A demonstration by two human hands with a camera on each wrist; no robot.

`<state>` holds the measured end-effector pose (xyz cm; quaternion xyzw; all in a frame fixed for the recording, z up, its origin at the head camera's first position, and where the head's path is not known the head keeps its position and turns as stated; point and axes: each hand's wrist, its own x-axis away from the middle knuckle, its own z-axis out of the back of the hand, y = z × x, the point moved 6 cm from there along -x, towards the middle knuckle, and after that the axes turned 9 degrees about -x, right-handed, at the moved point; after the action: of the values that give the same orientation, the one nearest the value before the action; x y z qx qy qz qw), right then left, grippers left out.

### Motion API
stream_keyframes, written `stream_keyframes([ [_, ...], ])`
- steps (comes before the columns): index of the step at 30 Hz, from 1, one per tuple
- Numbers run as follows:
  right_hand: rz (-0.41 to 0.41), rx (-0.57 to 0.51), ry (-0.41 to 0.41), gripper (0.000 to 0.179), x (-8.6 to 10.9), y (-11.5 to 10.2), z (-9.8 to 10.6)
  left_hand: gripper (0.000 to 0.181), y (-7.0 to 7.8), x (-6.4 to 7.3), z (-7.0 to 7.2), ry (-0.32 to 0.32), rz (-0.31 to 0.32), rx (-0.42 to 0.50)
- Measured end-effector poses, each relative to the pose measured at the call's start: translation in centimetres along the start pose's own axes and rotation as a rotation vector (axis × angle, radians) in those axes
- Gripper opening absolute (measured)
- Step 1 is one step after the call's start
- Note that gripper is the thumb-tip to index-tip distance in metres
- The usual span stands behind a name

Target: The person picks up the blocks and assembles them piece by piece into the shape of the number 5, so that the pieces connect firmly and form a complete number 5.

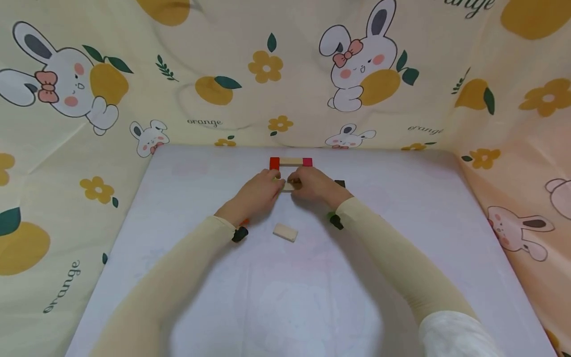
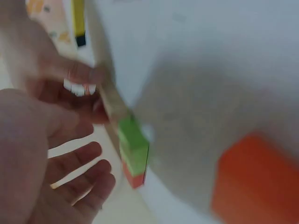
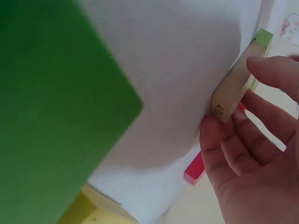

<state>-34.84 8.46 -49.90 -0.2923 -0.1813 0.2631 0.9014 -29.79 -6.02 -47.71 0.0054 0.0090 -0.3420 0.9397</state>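
Note:
A pale wooden block (image 3: 231, 84), with small printed digits at one end, is pinched between the thumb and fingers of my right hand (image 1: 314, 185). Its far end meets a green block (image 3: 264, 37). In the left wrist view, that green block (image 2: 133, 135) stands over lighter green and red pieces. My left hand (image 1: 258, 192) is at the left end of the wooden block, its fingers (image 2: 81, 158) spread and loosely bent beside the green block. Just beyond both hands, another wooden block (image 1: 291, 162) lies between a red block (image 1: 274, 162) and a pink one (image 1: 307, 162).
A loose wooden block (image 1: 285, 232) lies nearer me on the white table (image 1: 285, 297). An orange block (image 2: 257, 182) sits by my left wrist, a green one (image 3: 60, 107) by my right. A dark-ended block (image 1: 340, 183) stands right of my right hand. Printed cloth (image 1: 267, 109) walls the back and sides.

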Motion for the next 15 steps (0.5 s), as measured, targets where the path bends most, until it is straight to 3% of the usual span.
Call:
stream_keyframes([
  [6,-0.015,0.001,-0.006,0.044,-0.1,-0.2,0.1,0.044,2.2,1.4,-0.8,-0.011,-0.074,-0.078],
  [11,-0.022,-0.048,-0.010,0.046,0.6,-0.4,0.8,0.046,2.4,1.4,-1.1,-0.035,-0.070,-0.115],
  [15,-0.034,-0.108,0.062,0.046,1.8,0.5,3.1,0.047,2.4,1.1,-1.3,-0.079,-0.049,-0.107],
])
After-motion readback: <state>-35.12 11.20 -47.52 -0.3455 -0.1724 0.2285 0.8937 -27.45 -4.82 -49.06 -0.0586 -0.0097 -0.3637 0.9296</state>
